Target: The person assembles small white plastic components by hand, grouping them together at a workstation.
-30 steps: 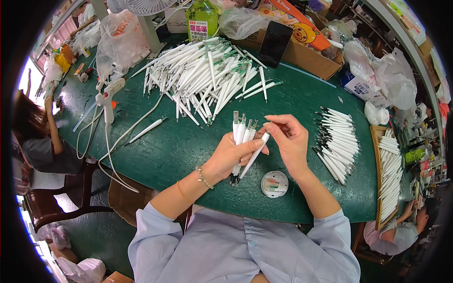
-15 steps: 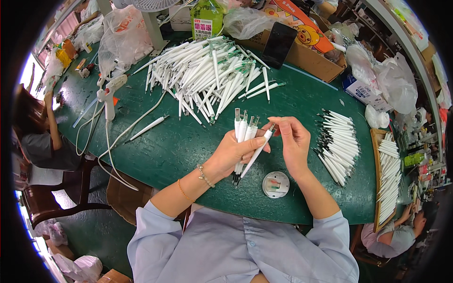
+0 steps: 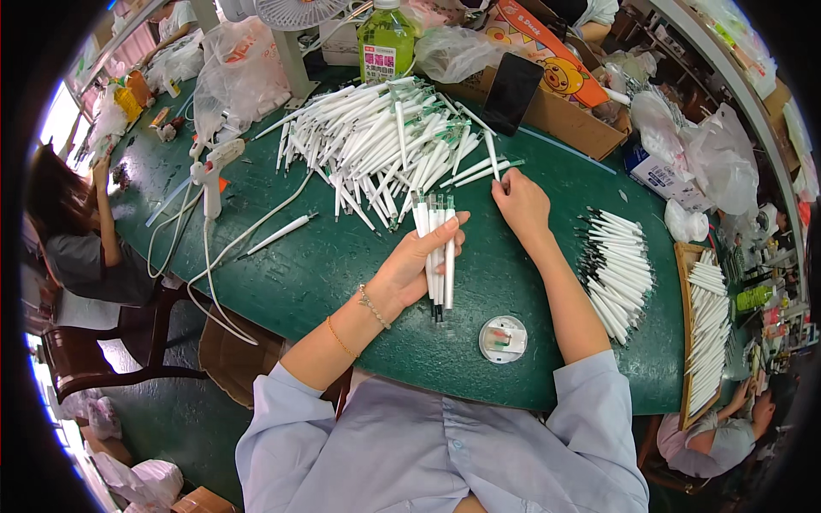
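My left hand (image 3: 416, 256) is closed around a bundle of several slim white pens (image 3: 436, 235) with clear caps on top and dark tips below, held upright over the table. At the right edge of a big heap of the same white pens (image 3: 359, 141), my right hand (image 3: 523, 205) has its fingers pinched at the near end of a single white pen (image 3: 492, 154). Green-tinted clear caps show on many of the heaped pens. A small round white dish (image 3: 503, 339) with a small reddish and green bit on it lies between my forearms.
Right of my right arm, white pens lie in a row (image 3: 617, 274), beside a wooden tray (image 3: 687, 342) of pens. A glue gun (image 3: 209, 175) with its cable, a loose pen (image 3: 280, 235), a phone (image 3: 510, 94) and a cardboard box (image 3: 573, 128) are around. Other people sit left and right.
My right hand has left the capped end of a pen in the bundle and moved up to the heap's edge. That pen now stands upright with the others in my left hand.
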Tool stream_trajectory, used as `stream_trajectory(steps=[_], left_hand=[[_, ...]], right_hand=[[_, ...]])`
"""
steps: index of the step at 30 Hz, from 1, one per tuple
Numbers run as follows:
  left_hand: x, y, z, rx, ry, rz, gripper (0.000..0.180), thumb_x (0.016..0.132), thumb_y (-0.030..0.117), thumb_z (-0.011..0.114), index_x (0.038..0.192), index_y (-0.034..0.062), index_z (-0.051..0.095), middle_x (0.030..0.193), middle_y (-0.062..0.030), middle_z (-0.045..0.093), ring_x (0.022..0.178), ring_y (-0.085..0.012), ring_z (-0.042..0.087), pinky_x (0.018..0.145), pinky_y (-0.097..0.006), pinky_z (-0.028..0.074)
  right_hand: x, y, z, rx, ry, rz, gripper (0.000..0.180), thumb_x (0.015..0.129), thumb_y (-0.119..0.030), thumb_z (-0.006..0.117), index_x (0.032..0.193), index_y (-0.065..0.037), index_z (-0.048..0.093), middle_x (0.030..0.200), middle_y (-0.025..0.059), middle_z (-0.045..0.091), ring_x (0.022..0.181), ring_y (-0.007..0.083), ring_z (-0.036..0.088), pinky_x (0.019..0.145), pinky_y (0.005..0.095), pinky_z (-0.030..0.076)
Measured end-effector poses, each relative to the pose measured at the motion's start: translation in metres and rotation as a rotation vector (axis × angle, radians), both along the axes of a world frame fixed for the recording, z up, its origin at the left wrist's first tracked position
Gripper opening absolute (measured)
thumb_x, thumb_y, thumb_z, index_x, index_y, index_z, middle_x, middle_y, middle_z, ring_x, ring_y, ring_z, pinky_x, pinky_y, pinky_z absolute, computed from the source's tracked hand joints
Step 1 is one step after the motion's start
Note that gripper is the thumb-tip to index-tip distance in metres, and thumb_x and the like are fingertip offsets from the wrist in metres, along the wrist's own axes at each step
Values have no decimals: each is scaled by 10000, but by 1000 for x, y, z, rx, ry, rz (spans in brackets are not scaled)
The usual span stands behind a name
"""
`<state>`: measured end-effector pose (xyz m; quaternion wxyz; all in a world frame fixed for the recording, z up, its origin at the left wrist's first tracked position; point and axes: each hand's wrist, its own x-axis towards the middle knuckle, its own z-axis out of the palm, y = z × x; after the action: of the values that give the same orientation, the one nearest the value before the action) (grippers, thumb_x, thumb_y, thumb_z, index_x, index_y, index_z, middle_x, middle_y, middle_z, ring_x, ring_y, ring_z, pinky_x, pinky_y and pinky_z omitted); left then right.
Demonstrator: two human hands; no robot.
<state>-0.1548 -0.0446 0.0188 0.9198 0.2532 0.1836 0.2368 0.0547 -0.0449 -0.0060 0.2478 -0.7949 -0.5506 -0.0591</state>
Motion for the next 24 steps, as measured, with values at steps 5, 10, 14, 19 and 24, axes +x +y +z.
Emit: stream_trajectory(steps=[5, 10, 14, 19, 24], left_hand=[[-1, 1, -9, -16, 26, 114, 126, 789, 143, 607, 809, 95, 491, 676, 9, 462, 633, -88, 449, 516, -198, 384], [2, -6, 0, 105, 157, 201, 144, 780, 143, 616, 846, 87, 500, 755, -18, 537, 692, -97, 508, 508, -200, 404], [-1, -6, 2, 209, 197, 256, 175, 774, 140, 620, 893, 79, 507, 830, -26, 573, 721, -100, 531, 482, -191, 406], [-2, -10, 5, 214, 161, 171, 219, 785, 130, 602, 961, 53, 497, 837, -45, 576, 716, -81, 539, 478, -183, 412], [-1, -8, 5, 214, 119, 135, 208, 793, 132, 590, 956, 46, 492, 884, -82, 587, 708, -84, 548, 479, -172, 414]], right_hand=[[-6, -23, 11, 111, 982, 50, 237, 807, -246, 556, 691, -48, 495, 543, -31, 437, 472, 50, 379, 426, 217, 304], [-64, -85, 32, 18, 1161, 273, 172, 830, -188, 540, 739, -58, 473, 556, -62, 417, 474, 13, 352, 411, 185, 263], [-84, -104, 38, -59, 1009, 396, 184, 828, -179, 549, 744, -27, 489, 574, -38, 457, 505, 22, 393, 444, 189, 309], [-72, -96, 47, -83, 1062, 449, 194, 830, -181, 548, 743, -8, 527, 603, -6, 509, 524, 44, 439, 475, 200, 350], [-78, -94, 41, -114, 976, 452, 190, 833, -180, 540, 749, -9, 528, 599, 2, 513, 531, 52, 454, 479, 203, 358]])
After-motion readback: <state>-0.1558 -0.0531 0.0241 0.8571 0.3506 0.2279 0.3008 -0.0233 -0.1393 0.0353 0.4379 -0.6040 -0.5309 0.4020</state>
